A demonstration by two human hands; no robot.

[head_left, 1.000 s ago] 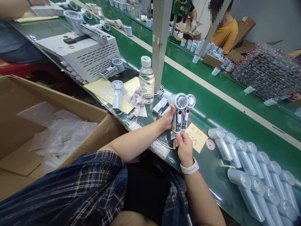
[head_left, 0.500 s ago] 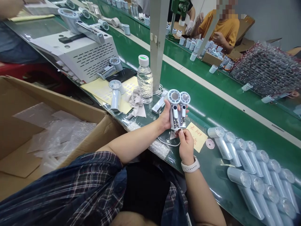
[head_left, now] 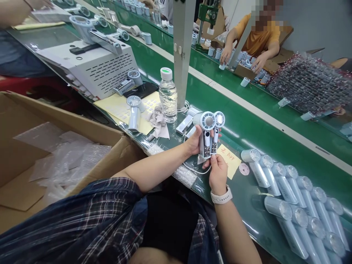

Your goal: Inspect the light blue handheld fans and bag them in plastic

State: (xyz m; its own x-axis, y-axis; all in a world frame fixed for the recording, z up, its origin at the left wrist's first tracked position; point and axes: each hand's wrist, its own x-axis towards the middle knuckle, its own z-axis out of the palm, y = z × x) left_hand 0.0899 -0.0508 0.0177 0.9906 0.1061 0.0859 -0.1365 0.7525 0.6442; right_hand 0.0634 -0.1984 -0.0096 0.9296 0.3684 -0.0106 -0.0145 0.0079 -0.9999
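Note:
My left hand (head_left: 195,141) is wrapped round the handles of two small white handheld fans (head_left: 209,134), held upright side by side above the green bench. My right hand (head_left: 217,172), with a white watch at the wrist, pinches at the lower ends of their handles; a thin white cable (head_left: 196,170) runs beneath. A yellow note with red writing (head_left: 229,160) lies just behind my right hand. Several pale blue fans (head_left: 291,198) lie in rows to the right.
A water bottle (head_left: 167,96), a crumpled cloth (head_left: 158,123), a lone fan (head_left: 134,110) on yellow sticker sheets and a white vented box (head_left: 90,64) sit to the left. An open cardboard box (head_left: 49,146) with plastic bags is at my left. A person in orange (head_left: 255,35) works across the conveyor.
The two fans have tilted slightly in my left hand, and the view shifted a little. My right hand stays at the handle ends. The person opposite reached down to the parts.

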